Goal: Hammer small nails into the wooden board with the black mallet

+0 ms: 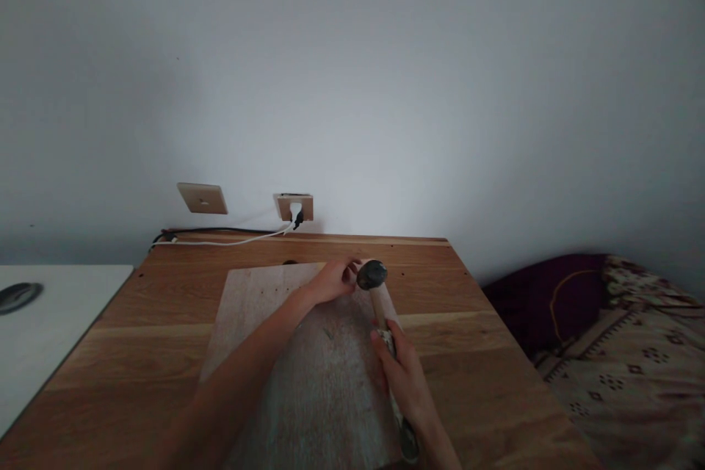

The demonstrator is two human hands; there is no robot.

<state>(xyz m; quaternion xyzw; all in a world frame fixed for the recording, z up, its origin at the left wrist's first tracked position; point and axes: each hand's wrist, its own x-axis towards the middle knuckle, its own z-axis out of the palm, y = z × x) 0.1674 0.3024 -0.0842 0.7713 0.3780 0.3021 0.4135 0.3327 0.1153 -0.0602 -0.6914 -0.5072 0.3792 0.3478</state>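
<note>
My right hand [405,371] is wrapped round the handle of a hammer [379,302]. The dark head is raised at the far right part of a worn wooden board [308,404], close to my left hand. Near the board's far edge my left hand [335,280] is closed, fingertips curled together in a pinch. Whatever they hold, if anything, is too small or hidden to make out. A few tiny slivers [329,333], perhaps nails, lie on the board between my arms. Small dark specks dot its far left part.
The board lies on a brown wooden table [468,374] against a pale wall. A wall socket [296,207] has plugs in it, and a white cable [231,243] runs left. At left is a white surface [60,338]; at right, patterned fabric [633,374].
</note>
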